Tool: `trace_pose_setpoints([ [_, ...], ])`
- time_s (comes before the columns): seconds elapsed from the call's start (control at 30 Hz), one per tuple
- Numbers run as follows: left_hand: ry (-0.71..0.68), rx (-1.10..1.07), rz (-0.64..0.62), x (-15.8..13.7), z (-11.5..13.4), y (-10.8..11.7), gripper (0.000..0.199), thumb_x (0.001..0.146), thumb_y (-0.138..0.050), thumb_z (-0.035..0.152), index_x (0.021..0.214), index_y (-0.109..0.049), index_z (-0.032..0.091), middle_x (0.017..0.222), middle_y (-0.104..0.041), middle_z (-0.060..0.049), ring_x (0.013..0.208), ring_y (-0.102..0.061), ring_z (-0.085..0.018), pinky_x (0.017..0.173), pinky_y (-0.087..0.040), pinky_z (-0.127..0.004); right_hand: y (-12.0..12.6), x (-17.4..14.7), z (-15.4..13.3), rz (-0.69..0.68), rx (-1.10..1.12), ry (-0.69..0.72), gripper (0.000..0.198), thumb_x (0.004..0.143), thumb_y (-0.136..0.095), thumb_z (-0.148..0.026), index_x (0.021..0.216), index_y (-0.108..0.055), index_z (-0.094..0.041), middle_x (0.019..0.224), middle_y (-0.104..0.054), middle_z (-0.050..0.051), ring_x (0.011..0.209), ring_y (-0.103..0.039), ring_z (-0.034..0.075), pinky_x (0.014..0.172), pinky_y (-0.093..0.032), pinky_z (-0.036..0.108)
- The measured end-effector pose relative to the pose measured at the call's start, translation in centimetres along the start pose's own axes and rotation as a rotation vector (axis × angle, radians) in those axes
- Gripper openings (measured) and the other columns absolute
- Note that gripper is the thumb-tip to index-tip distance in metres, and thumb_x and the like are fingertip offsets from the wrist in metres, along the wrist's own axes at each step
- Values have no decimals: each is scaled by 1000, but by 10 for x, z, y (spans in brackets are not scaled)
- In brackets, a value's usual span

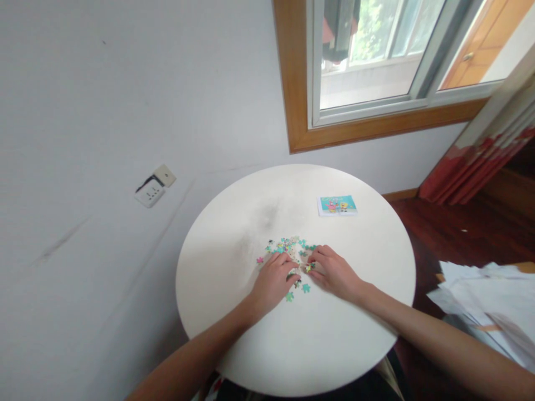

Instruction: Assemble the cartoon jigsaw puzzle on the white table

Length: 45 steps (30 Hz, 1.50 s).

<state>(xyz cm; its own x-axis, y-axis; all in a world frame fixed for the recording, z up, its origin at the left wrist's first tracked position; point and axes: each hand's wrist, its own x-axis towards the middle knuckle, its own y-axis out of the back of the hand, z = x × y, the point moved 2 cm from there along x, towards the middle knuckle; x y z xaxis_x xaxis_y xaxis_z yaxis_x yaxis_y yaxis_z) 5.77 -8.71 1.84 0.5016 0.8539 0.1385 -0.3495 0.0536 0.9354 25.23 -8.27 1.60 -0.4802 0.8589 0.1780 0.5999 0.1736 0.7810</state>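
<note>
Small jigsaw puzzle pieces [288, 244], mostly teal, yellow and pale, lie in a loose heap on the round white table [251, 211]. My left hand [273, 275] rests at the heap's near left side, fingers curled inward with pieces about the fingertips; what it grips is too small to make out. From the right comes my right hand [333, 271], thumb and forefinger pinched on a yellow and green puzzle piece [309, 268]. A teal piece [306, 288] and a green piece [289, 297] lie apart, nearer to me. A pink piece [259, 260] lies left of the heap.
A picture card [337, 205] with cartoon figures lies toward the table's far right. Behind the table stand a white wall with a socket [150, 192] and a wood-framed window [298, 131]. At right are stacked papers [489, 295] and a red and cream curtain [463, 161].
</note>
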Motion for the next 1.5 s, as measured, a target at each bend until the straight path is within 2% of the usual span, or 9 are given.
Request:
trace_pose_setpoints([
  [0.27,-60,87,-58,10,3,0,7,88,-67,24,92,-71,20,96,-64,-3,99,-55,-21,90,-43,-36,9,-26,9,-76,25,-25,14,85,-66,-19,98,-66,-19,104,-61,7,101,-54,23,89,-46,36],
  [0.43,-210,234,-82,13,6,2,10,91,-62,23,85,-68,18,88,-64,-5,94,-56,-22,89,-44,-38,4,-10,-1,5,-18,37,17,88,-60,-18,104,-67,-19,105,-62,8,99,-53,22,86,-47,33],
  [0.6,-356,296,-68,12,3,-1,18,94,-53,15,79,-63,18,81,-61,-6,87,-56,-22,89,-45,-38,-14,10,-8,-23,-120,121,17,93,-54,-21,86,-69,-18,89,-64,7,93,-55,21,83,-46,32],
  [0.77,-279,128,45,13,-4,-3,19,92,-52,10,79,-64,17,80,-63,-5,87,-58,-20,88,-46,-35,-6,13,-3,30,-142,124,24,95,-48,-16,86,-70,-17,85,-66,8,87,-55,20,81,-44,31],
  [0.9,-157,-151,75,15,2,-4,16,90,-55,12,83,-68,17,80,-67,-3,81,-60,-16,80,-47,-29,17,0,18,126,-27,-51,21,94,-50,-18,89,-71,-18,85,-69,6,84,-58,19,77,-43,30],
  [1.0,-129,-259,41,23,15,-9,16,91,-57,16,82,-70,18,77,-69,-2,75,-61,-15,78,-46,-28,26,-17,37,113,19,-186,20,91,-53,-20,86,-72,-18,81,-70,5,75,-59,19,73,-43,30],
  [1.17,-152,-237,14,49,34,-22,13,92,-59,18,88,-71,19,85,-71,-2,84,-63,-17,84,-46,-30,23,-36,50,95,61,-278,21,87,-51,-18,88,-72,-18,81,-71,5,71,-60,19,69,-43,29],
  [1.3,-185,-152,-33,62,40,-32,15,91,-59,16,81,-71,18,80,-68,-3,83,-61,-18,87,-45,-33,21,-39,49,86,-11,-290,19,86,-52,-19,82,-71,-19,81,-68,5,73,-60,19,68,-42,29],
  [1.5,-127,-138,54,54,18,-19,9,90,-62,20,89,-71,20,91,-67,-4,92,-60,-19,90,-45,-35,27,-37,46,119,-47,-306,14,87,-55,-21,82,-68,-20,81,-63,4,72,-58,18,64,-41,28],
])
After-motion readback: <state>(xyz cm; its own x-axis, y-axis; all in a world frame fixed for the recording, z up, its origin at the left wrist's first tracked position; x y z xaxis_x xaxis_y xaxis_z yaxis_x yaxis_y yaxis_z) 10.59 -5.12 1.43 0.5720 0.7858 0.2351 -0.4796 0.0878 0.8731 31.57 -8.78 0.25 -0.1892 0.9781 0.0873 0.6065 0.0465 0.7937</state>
